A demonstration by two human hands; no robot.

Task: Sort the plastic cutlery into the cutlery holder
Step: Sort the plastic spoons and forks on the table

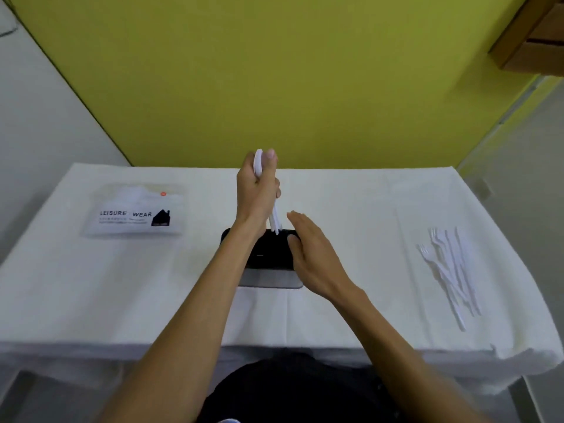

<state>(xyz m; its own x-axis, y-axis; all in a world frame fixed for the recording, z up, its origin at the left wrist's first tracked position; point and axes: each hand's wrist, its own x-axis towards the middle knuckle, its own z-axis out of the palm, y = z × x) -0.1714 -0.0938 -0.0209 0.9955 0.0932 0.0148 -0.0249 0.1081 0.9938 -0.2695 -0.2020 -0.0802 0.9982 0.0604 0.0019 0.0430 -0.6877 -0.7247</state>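
Note:
My left hand (258,190) grips a bundle of white plastic spoons (274,218), bowls up by my thumb, handle ends pointing down into the black cutlery holder (265,254) at the table's middle. My right hand (311,254) rests with straight fingers against the holder's right side, thumb on its rim. A pile of white plastic forks (448,267) lies on the cloth to the right, apart from both hands. The holder's inner compartments are mostly hidden by my hands.
A clear plastic bag printed "LEISURE WEAR" (134,213) lies at the left back of the white tablecloth (122,300). A yellow wall stands right behind the table. A wooden shelf corner (537,32) shows at top right.

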